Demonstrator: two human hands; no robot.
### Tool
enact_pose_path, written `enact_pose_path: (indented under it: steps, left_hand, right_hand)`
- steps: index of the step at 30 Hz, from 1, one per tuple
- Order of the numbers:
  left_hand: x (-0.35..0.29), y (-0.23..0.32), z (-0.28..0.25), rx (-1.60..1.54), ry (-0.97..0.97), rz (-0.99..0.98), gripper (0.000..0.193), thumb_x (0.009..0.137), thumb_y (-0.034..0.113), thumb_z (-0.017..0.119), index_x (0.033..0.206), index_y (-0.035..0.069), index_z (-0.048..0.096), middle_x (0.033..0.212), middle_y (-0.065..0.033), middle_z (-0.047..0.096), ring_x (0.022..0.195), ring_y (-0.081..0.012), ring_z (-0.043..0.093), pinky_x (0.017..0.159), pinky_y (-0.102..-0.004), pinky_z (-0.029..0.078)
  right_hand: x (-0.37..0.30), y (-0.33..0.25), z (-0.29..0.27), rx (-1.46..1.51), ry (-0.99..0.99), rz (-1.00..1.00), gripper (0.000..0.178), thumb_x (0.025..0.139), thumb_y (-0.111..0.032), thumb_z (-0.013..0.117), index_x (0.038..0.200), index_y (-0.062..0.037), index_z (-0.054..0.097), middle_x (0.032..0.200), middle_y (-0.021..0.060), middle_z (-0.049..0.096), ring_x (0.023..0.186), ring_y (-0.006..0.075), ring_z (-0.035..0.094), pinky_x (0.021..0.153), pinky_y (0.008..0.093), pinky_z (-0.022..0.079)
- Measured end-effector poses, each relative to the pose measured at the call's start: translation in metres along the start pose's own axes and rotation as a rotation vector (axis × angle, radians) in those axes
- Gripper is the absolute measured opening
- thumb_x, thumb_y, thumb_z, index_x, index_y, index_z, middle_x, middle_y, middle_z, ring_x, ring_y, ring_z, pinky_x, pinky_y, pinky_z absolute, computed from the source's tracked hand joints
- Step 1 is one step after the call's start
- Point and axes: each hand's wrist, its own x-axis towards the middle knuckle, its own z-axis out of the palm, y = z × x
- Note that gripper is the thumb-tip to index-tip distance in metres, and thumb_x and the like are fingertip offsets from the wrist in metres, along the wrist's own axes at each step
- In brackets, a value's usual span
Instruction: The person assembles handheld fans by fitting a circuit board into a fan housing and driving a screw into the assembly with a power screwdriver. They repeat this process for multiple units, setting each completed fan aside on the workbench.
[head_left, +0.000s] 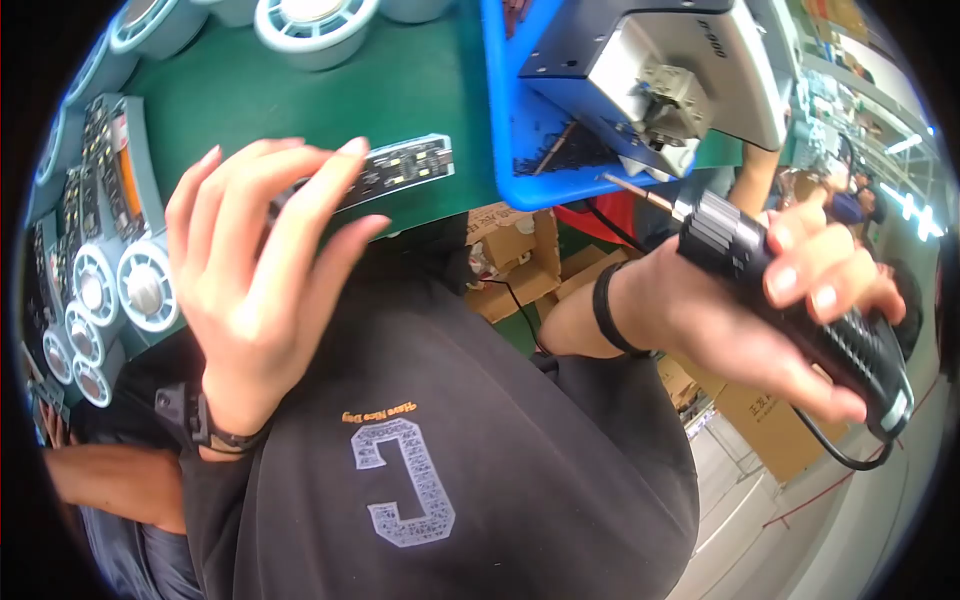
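My left hand is loosely spread over the near end of a black circuit board strip in a pale frame. Its fingertips lie at the strip's far edge, while the thumb stands apart on the near side; the end under the palm is hidden. The strip lies close to the green table's near edge. Wrapped round a black electric screwdriver, my right hand holds it with the thin bit pointing up and left. The bit's tip is just below the grey screw feeder, near a blue tray's corner.
The feeder stands in the blue tray, with dark screws in its corner. Round light-blue housings line the table's far side and left. More board strips stand at left. Below are cardboard boxes; a cable hangs from the screwdriver.
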Motion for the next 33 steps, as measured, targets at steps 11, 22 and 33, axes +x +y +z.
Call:
enact_pose_path:
  steps: [11,22,33]
  left_hand:
    - [-0.004,0.005,0.01,-0.363,0.245,0.133,0.042,0.068,0.014,0.09,0.107,0.004,0.078,0.094,-0.0047,0.072,0.083,-0.0217,0.067,0.075,-0.0344,0.047]
    - [-0.017,-0.024,-0.01,-0.54,0.177,0.139,0.03,0.074,0.002,0.087,0.102,0.001,0.076,0.096,-0.0098,0.074,0.073,-0.0174,0.065,0.066,-0.0301,0.044]
    - [-0.032,-0.01,-0.004,-1.022,0.257,0.088,0.03,0.097,-0.007,0.065,0.127,-0.007,0.062,0.108,-0.0312,0.073,0.084,-0.0293,0.073,0.071,-0.0365,0.057]
  right_hand:
    - [-0.037,-0.012,0.073,0.458,0.071,0.161,0.057,0.102,-0.05,0.068,0.125,-0.0022,0.047,0.087,-0.0025,0.056,0.064,0.008,0.053,0.066,0.028,0.043]
    - [-0.04,-0.014,0.061,0.454,0.063,0.031,0.05,0.097,-0.034,0.077,0.122,-0.0032,0.047,0.082,-0.0054,0.057,0.066,0.0055,0.055,0.072,0.0255,0.044]
    - [-0.044,-0.032,0.09,0.725,0.324,0.034,0.03,0.092,-0.016,0.075,0.101,-0.0084,0.047,0.078,-0.0061,0.054,0.071,0.0043,0.055,0.083,0.0226,0.044]
